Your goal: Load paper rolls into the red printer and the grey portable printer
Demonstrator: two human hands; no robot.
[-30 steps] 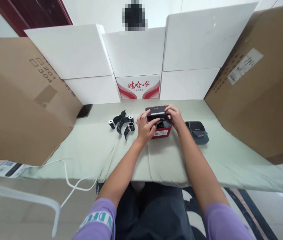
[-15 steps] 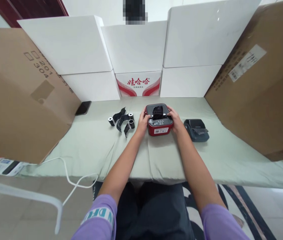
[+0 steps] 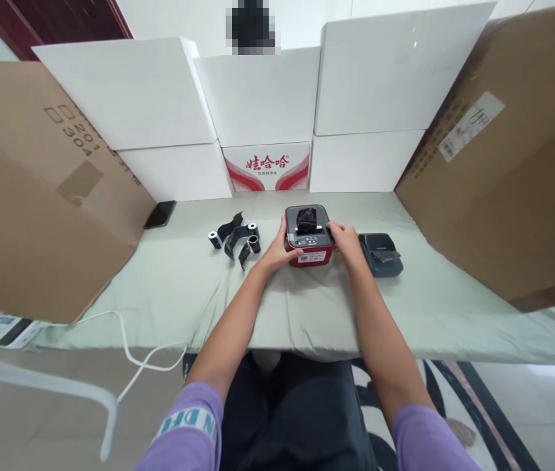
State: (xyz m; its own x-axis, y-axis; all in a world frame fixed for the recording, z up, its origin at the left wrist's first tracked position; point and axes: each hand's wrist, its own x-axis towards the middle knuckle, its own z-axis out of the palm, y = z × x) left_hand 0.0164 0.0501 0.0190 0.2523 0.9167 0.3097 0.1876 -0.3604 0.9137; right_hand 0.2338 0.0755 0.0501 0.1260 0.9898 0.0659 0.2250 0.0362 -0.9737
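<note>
A small red label printer (image 3: 314, 254) with a dark grey top sits on the cloth-covered table in front of me. A crumpled black strip (image 3: 306, 220) stands up from the slot in its lid. My left hand (image 3: 280, 250) is wrapped around the printer's left side, its thumb along the front face. At the right side, my right hand (image 3: 343, 237) holds the printer with its fingers bent at the lid's edge. Left of the printer lie three small rolls (image 3: 253, 244) with black strips trailing from them. A dark blue printer (image 3: 384, 260) stands just right of my right hand.
White boxes (image 3: 257, 98) are stacked along the back. Large cardboard boxes flank the table, one at left (image 3: 51, 196) and one at right (image 3: 512, 196). A phone (image 3: 160, 214) lies by the left box. A white cable (image 3: 130, 347) hangs over the front edge.
My left hand's thumb has moved from the printer's top edge down to its front face. My right hand has shifted slightly lower and its fingers have bent in at the lid's edge.
</note>
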